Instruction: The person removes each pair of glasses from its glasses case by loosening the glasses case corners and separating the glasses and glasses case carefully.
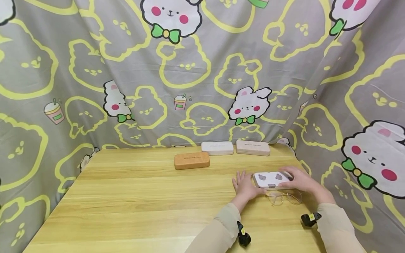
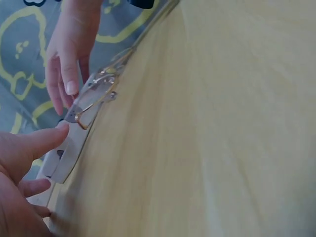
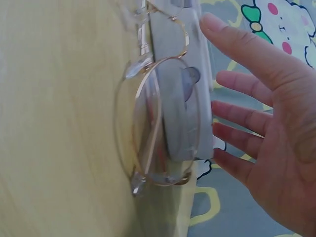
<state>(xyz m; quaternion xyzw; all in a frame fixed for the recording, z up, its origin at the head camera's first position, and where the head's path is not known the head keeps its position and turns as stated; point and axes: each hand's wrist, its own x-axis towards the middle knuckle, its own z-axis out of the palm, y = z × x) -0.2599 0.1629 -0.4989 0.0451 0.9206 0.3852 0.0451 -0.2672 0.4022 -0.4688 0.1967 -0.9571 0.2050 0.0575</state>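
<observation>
As two hands close in on both ends of it, a patterned case [image 1: 269, 177] lies on a wood-grain bench [image 1: 126, 203], its white top printed with grey-brown animal-head motifs. At the patterned case's left end, the left hand [image 1: 248, 188] has its fingers spread and straight, the thumb reaching toward the near edge. At its right end, the right hand [image 1: 299, 180] holds its fingers extended and loosely parted, thumb over the near side; how firmly either hand touches cannot be told. Just in front of the patterned case, on the person's side, rests a pair of gold-rimmed glasses [image 1: 276, 199] with clear lenses. Beyond the patterned case and to its left sits an orange case [image 1: 192, 161]; farther beyond it, a white case [image 1: 217, 149] and a pale beige case [image 1: 253, 148] lie just beside each other. Behind and to the right of the patterned case hangs a grey curtain [image 1: 215, 70] with cartoon rabbits and yellow outlines.
</observation>
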